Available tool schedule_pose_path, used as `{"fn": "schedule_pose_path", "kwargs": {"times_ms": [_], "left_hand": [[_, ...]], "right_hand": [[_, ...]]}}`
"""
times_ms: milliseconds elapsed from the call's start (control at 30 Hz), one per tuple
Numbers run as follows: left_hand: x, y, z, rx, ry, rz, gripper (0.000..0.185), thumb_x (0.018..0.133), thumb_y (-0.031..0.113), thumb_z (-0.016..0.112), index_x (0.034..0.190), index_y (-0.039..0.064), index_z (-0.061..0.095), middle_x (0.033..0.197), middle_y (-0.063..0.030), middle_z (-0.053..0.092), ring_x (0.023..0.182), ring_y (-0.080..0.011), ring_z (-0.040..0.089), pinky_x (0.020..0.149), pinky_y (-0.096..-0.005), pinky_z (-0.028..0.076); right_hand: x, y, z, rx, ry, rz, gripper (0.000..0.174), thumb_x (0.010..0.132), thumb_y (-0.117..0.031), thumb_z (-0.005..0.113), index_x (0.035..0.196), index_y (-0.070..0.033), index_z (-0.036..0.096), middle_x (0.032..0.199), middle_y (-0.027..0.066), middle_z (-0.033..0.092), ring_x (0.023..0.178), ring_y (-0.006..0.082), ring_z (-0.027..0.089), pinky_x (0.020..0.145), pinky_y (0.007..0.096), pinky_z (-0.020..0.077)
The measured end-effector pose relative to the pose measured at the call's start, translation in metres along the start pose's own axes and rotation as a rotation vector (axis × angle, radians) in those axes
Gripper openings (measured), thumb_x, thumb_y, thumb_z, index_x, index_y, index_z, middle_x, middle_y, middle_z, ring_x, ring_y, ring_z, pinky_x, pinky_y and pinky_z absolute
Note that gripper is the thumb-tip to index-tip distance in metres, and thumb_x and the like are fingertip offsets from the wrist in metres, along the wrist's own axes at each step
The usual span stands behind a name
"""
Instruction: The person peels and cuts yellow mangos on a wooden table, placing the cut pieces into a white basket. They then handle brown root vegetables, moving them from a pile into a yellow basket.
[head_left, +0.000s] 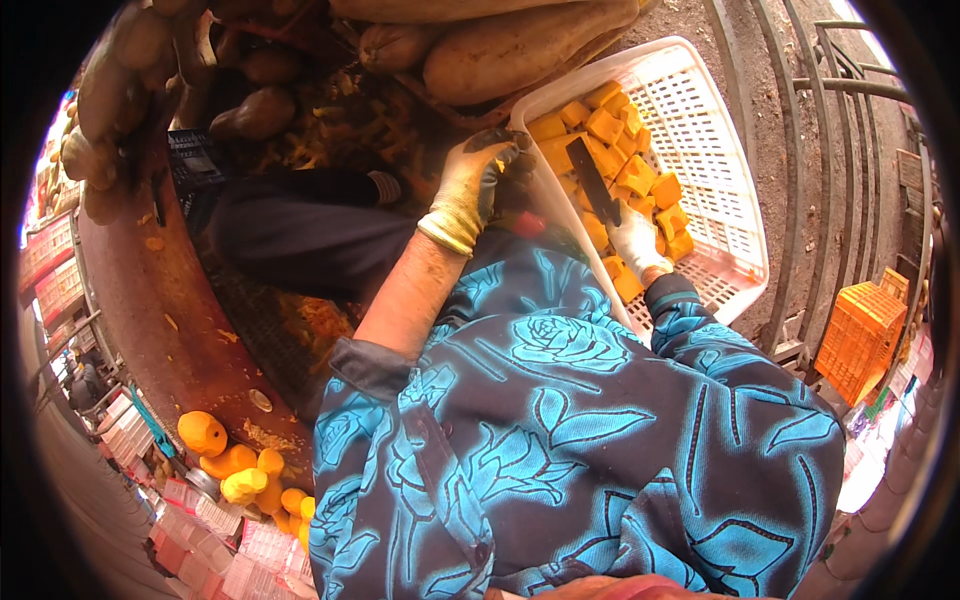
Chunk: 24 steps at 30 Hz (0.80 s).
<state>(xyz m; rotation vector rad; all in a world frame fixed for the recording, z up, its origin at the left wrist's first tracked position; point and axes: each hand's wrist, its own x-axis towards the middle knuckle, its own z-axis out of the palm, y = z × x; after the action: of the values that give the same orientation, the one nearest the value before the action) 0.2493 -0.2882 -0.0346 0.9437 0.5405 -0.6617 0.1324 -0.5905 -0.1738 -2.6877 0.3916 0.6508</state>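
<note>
My right hand (637, 236), in a pale glove, holds a dark flat blade (592, 178) over orange pumpkin chunks (636, 175). The chunks lie in a white perforated plastic crate (694, 120). My left hand (480, 169), in a yellow-cuffed glove with dark, stained fingers, is at the crate's near left rim. Its fingers are curled, with a small orange bit at them; whether they hold anything more is unclear. The blade lies at a slant above the chunks, its tip towards the far left of the crate.
Large whole squashes (517, 56) lie beyond the crate, more (112, 97) at the upper left. Peeled orange squashes (244, 484) are at the lower left beside a reddish-brown curved surface (187, 315). Peelings (337, 135) cover the floor. Metal rails (787, 150) and orange crates (859, 337) stand at right.
</note>
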Motion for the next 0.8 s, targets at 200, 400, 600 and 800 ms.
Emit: {"fn": "schedule_pose_path", "kwargs": {"times_ms": [200, 400, 600, 800], "left_hand": [[0.003, 0.001, -0.003, 0.026, 0.017, 0.03, 0.025, 0.098, 0.012, 0.062, 0.118, -0.003, 0.066, 0.088, -0.0111, 0.07, 0.069, -0.0201, 0.069, 0.058, -0.0314, 0.058], [0.006, 0.003, -0.01, -0.04, -0.01, -0.045, 0.026, 0.099, 0.016, 0.062, 0.118, -0.001, 0.067, 0.09, -0.0129, 0.072, 0.07, -0.0222, 0.07, 0.059, -0.0369, 0.06], [0.012, -0.001, -0.017, -0.04, -0.028, -0.014, 0.026, 0.099, 0.015, 0.061, 0.118, -0.002, 0.067, 0.091, -0.0136, 0.072, 0.07, -0.0229, 0.07, 0.06, -0.0376, 0.061], [0.016, -0.006, -0.02, -0.05, 0.026, 0.031, 0.026, 0.098, 0.013, 0.062, 0.118, -0.003, 0.066, 0.091, -0.0138, 0.072, 0.071, -0.0221, 0.07, 0.061, -0.0327, 0.06]], "right_hand": [[0.008, -0.021, 0.029, 0.078, 0.014, -0.035, 0.034, 0.096, -0.029, 0.055, 0.119, -0.007, 0.066, 0.1, 0.0235, 0.073, 0.097, 0.0434, 0.069, 0.087, 0.0522, 0.0539], [0.006, -0.039, 0.03, 0.031, 0.01, -0.02, 0.039, 0.093, -0.025, 0.057, 0.125, -0.003, 0.064, 0.101, 0.0215, 0.074, 0.101, 0.04, 0.07, 0.088, 0.0497, 0.0539], [0.005, -0.052, 0.022, -0.039, -0.052, -0.014, 0.037, 0.094, -0.023, 0.057, 0.124, -0.003, 0.063, 0.103, 0.0219, 0.074, 0.098, 0.0397, 0.071, 0.083, 0.0498, 0.0554], [0.007, -0.059, 0.019, -0.126, -0.086, -0.059, 0.031, 0.094, -0.017, 0.058, 0.119, 0.0, 0.063, 0.102, 0.0217, 0.074, 0.097, 0.0405, 0.071, 0.081, 0.0487, 0.0563]]}}
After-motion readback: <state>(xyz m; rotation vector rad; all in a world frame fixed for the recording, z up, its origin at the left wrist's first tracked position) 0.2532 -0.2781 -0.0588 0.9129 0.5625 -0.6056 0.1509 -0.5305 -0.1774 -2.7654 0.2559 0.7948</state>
